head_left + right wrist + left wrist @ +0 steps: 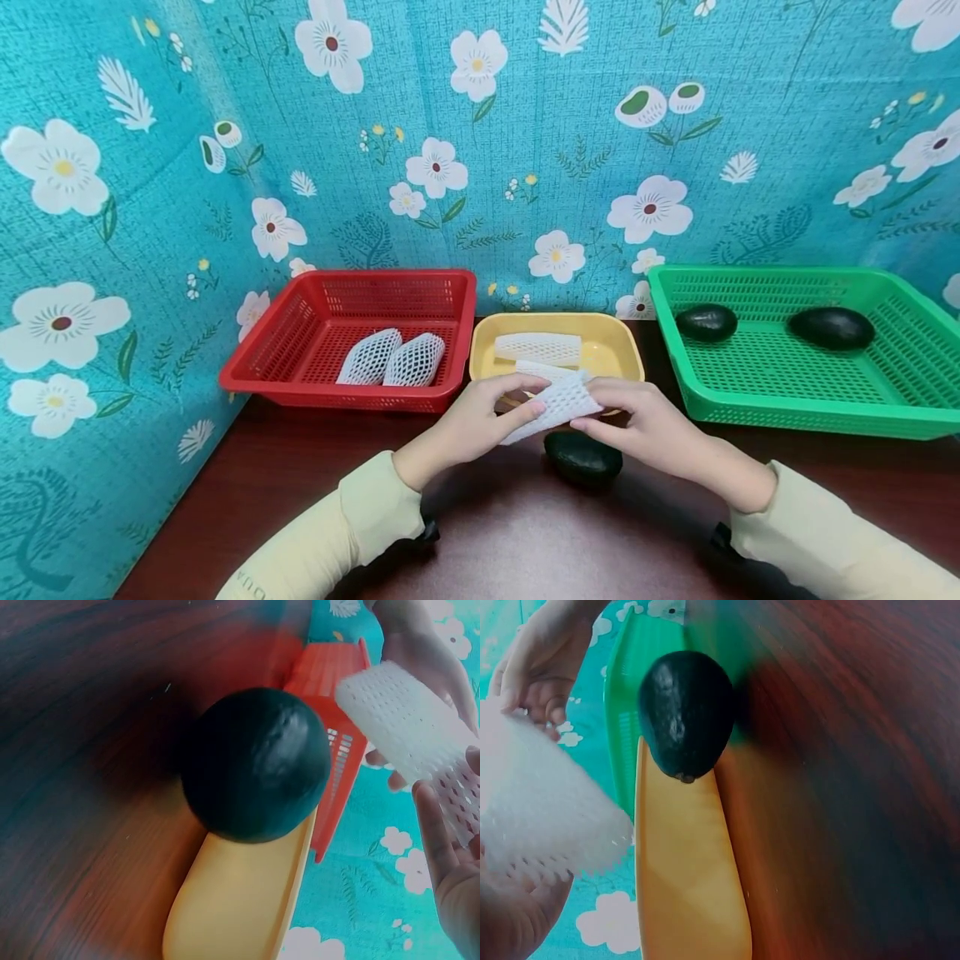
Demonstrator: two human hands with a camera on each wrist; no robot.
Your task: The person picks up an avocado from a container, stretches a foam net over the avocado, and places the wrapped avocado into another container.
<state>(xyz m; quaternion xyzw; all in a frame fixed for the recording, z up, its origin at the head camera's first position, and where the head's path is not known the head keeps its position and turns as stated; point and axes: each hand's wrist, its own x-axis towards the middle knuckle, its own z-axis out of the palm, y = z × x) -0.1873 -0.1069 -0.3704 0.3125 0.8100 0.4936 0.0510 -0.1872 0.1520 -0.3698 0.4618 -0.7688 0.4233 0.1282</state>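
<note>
Both hands hold a white foam fruit net (561, 403) above the table. My left hand (474, 422) pinches its left end between thumb and fingers, while my right hand (647, 422) grips the right end. In the right wrist view the net (405, 720) looks like a flattened mesh sleeve. A dark avocado (583, 457) lies on the table just below the net, apart from both hands; the left wrist view shows the stem end of this avocado (686, 712).
Behind the hands stands a yellow tray (633, 367) with more foam nets (537, 347). At left, a red basket (300, 387) holds two netted fruits (415, 360). The green basket (795, 408) at right contains two bare avocados (831, 328). A flowered cloth (510, 167) hangs behind.
</note>
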